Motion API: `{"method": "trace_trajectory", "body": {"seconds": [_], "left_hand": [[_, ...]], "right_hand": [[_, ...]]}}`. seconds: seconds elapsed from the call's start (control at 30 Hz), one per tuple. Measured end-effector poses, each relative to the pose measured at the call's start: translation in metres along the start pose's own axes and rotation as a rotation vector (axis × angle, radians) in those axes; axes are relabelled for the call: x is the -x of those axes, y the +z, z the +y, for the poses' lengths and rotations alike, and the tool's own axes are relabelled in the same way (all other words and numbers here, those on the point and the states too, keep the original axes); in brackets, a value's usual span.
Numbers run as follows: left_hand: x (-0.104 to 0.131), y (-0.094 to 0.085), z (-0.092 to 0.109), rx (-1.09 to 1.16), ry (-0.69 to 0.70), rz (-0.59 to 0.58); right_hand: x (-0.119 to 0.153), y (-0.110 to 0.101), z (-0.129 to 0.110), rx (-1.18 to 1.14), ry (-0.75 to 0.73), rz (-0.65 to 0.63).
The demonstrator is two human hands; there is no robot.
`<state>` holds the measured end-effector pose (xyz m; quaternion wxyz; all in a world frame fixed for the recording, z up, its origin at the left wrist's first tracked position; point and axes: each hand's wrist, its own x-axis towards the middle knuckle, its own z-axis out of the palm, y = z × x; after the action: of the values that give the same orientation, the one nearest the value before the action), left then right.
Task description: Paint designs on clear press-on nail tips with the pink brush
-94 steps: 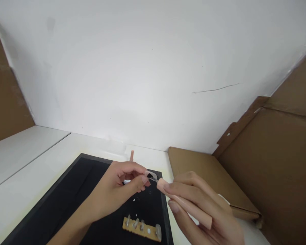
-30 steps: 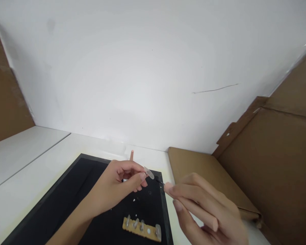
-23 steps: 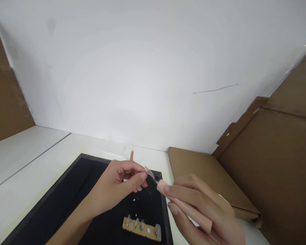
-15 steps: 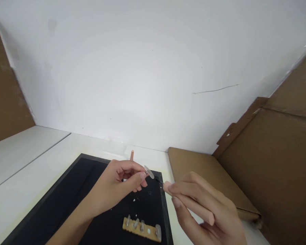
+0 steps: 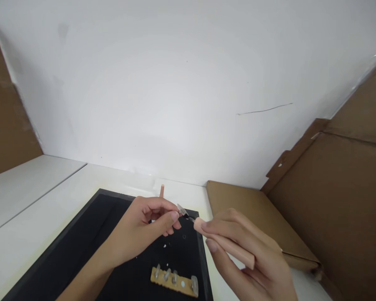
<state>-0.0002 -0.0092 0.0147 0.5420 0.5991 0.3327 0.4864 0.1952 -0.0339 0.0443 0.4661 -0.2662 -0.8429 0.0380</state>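
My left hand (image 5: 153,221) pinches a small translucent oval piece (image 5: 181,209) between thumb and forefinger, above a black mat (image 5: 113,209). Gripped like a pen in my right hand (image 5: 247,251) is a pinkish handled tool (image 5: 228,244). Its thin dark tip meets the lower right part of the oval piece. Below the hands, a tan strip (image 5: 175,285) lies on the mat, bearing several upright clear pieces and one pale spot.
Another pinkish stick (image 5: 162,190) stands out behind my left hand. A flat cardboard piece (image 5: 250,205) lies to the right, beside a tall cardboard panel (image 5: 338,188). Small white bits (image 5: 164,246) are scattered on the mat.
My right hand has moved a little left, bringing the tool's tip from beside the oval piece onto it. My left hand has barely moved.
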Motion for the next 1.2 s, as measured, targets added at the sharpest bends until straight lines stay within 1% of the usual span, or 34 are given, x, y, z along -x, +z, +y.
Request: {"method": "trace_trajectory", "body": {"seconds": [0.07,0.17,0.3,0.47,0.57,0.77,0.93,1.1,1.2], "left_hand": [[0.000,0.000,0.000,0.001,-0.005,-0.003],[0.001,-0.002,-0.001,-0.001,-0.016,-0.005],[0.001,-0.004,-0.002,-0.005,-0.007,-0.007],[0.000,-0.002,-0.001,-0.006,0.001,0.012],[0.000,-0.002,0.000,0.005,0.007,0.029],[-0.001,-0.005,-0.002,0.039,0.037,0.035],[-0.001,-0.001,0.000,0.095,0.043,0.070],[0.002,0.002,0.005,0.123,0.042,0.089],[0.002,0.003,0.005,0.115,0.058,0.095]], "right_hand": [[0.003,0.000,0.000,0.042,-0.004,-0.006],[0.005,-0.001,0.000,0.078,0.026,0.022],[0.003,-0.001,-0.002,0.009,0.014,0.077],[-0.001,0.000,-0.003,-0.017,0.014,0.019],[-0.002,0.001,-0.004,-0.015,0.022,0.019],[0.001,0.004,-0.001,-0.046,0.036,0.077],[0.000,0.011,0.002,-0.090,0.056,0.147],[-0.001,0.015,0.003,-0.106,0.107,0.165],[0.000,0.014,0.004,-0.103,0.102,0.150]]}}
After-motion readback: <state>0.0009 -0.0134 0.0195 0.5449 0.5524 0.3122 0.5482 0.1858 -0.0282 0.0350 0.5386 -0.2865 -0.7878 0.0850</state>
